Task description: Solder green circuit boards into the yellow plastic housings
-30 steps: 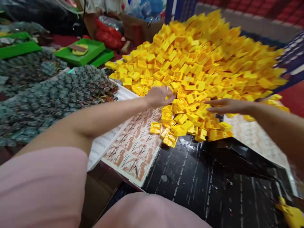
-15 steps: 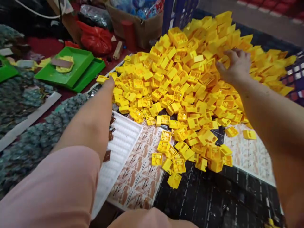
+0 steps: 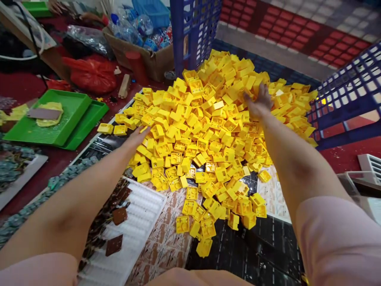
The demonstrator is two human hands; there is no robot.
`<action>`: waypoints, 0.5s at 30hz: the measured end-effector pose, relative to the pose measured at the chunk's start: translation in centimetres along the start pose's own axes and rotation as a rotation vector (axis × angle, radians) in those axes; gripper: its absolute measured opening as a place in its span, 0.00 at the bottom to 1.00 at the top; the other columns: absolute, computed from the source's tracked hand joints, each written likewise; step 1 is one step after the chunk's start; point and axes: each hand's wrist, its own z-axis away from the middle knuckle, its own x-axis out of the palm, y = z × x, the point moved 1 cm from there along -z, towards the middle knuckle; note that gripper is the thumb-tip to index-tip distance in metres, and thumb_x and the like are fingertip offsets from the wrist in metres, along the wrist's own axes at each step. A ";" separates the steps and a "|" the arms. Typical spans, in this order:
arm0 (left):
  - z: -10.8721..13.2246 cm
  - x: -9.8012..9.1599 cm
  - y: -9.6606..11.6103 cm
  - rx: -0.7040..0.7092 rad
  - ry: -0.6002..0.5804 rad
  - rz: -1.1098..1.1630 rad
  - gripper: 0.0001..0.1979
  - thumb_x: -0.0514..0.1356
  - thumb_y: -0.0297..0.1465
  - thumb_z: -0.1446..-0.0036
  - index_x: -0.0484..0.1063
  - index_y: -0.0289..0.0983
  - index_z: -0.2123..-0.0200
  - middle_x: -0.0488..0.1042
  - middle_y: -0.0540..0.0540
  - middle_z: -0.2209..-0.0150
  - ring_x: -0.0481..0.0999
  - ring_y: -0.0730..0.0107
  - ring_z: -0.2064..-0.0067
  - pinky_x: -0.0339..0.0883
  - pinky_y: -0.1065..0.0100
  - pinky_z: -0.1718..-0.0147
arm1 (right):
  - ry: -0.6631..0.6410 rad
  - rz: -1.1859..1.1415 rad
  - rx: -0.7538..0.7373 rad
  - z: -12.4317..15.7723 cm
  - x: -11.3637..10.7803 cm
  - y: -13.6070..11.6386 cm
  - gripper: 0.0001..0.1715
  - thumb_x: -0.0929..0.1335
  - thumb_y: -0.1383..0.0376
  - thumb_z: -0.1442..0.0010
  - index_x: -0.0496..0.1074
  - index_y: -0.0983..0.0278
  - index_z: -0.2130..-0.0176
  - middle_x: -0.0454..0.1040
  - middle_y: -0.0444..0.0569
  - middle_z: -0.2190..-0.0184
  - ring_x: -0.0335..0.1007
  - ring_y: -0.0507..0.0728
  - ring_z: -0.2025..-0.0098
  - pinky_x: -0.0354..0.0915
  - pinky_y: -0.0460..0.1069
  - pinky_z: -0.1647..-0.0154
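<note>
A large heap of small yellow plastic housings [image 3: 205, 131] spreads across the work surface and reaches back to the purple basket [image 3: 193, 35]. My right hand [image 3: 259, 102] rests on the far right of the heap, its thumb and fingers spread apart against the pieces. At the left side of the heap, my left hand [image 3: 141, 135] touches the pieces; most of its fingers are hidden, so its grip does not show. A white ribbed tray [image 3: 139, 214] with brown square pieces [image 3: 114, 245] and wires lies below my left forearm.
Green trays [image 3: 74, 119] stand at the left, near grey-green parts [image 3: 68, 174]. A cardboard box of plastic bottles [image 3: 157, 59], a red bag [image 3: 92, 75] and a wood block [image 3: 124, 86] lie behind. Black sheeting [image 3: 238, 254] covers the front.
The view has shifted, showing more of the purple basket. My left hand has moved into the heap's left side. The far part of the heap sits lower and spreads forward; my right hand stays on it.
</note>
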 end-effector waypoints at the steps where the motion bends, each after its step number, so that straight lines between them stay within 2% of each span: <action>1: 0.7 0.9 0.6 -0.006 -0.023 -0.006 0.31 0.60 0.57 0.26 0.77 0.37 0.38 0.83 0.39 0.45 0.84 0.48 0.42 0.81 0.46 0.41 | -0.030 -0.004 -0.035 0.9 0.5 0.3 0.42 0.70 0.42 0.25 0.63 0.57 0.23 0.55 0.59 0.18 0.52 0.74 0.18 0.49 0.79 0.17; 4: 2.3 3.3 3.2 0.047 -0.080 -0.060 0.34 0.64 0.65 0.38 0.80 0.46 0.45 0.84 0.40 0.44 0.75 0.39 0.28 0.66 0.42 0.25 | -0.154 -0.014 -0.170 3.9 1.8 1.5 0.42 0.69 0.38 0.26 0.68 0.58 0.27 0.67 0.60 0.24 0.58 0.73 0.20 0.50 0.78 0.18; 6: 3.5 4.2 4.8 0.103 -0.112 -0.102 0.36 0.64 0.68 0.46 0.81 0.48 0.47 0.82 0.39 0.42 0.69 0.35 0.24 0.58 0.41 0.20 | -0.231 -0.036 -0.261 5.9 2.4 2.5 0.46 0.67 0.33 0.27 0.68 0.58 0.26 0.70 0.61 0.26 0.59 0.75 0.21 0.51 0.79 0.19; 7: 4.2 4.5 5.3 0.128 -0.126 -0.122 0.39 0.63 0.70 0.48 0.81 0.48 0.47 0.82 0.38 0.41 0.68 0.33 0.24 0.57 0.39 0.20 | -0.263 -0.053 -0.302 6.9 2.6 2.9 0.50 0.66 0.31 0.29 0.66 0.58 0.24 0.69 0.62 0.25 0.58 0.76 0.20 0.52 0.80 0.19; 10: 7.3 4.7 5.9 0.215 -0.174 -0.174 0.43 0.59 0.70 0.50 0.81 0.46 0.44 0.80 0.35 0.38 0.69 0.30 0.26 0.62 0.37 0.23 | -0.344 -0.115 -0.409 10.3 2.9 3.8 0.54 0.64 0.27 0.31 0.64 0.54 0.23 0.70 0.60 0.25 0.56 0.79 0.20 0.58 0.79 0.21; 12: 9.5 4.5 5.9 0.327 -0.242 -0.213 0.39 0.60 0.67 0.47 0.82 0.48 0.43 0.81 0.37 0.38 0.76 0.34 0.30 0.68 0.40 0.27 | -0.405 -0.152 -0.497 12.5 2.6 4.1 0.49 0.67 0.29 0.31 0.68 0.52 0.26 0.72 0.58 0.27 0.63 0.76 0.23 0.63 0.76 0.23; 13: 10.4 4.3 6.1 0.437 -0.282 -0.253 0.35 0.60 0.64 0.43 0.83 0.50 0.43 0.82 0.39 0.38 0.80 0.36 0.34 0.73 0.41 0.31 | -0.438 -0.165 -0.541 13.4 2.2 4.1 0.44 0.69 0.32 0.30 0.71 0.53 0.28 0.73 0.58 0.28 0.68 0.72 0.26 0.67 0.74 0.24; 15: 11.0 3.8 7.4 0.791 -0.334 -0.372 0.27 0.59 0.59 0.37 0.85 0.57 0.43 0.85 0.44 0.40 0.87 0.41 0.43 0.83 0.45 0.44 | -0.484 -0.173 -0.593 14.0 0.9 4.3 0.32 0.71 0.40 0.26 0.76 0.55 0.34 0.75 0.57 0.32 0.75 0.65 0.34 0.74 0.67 0.30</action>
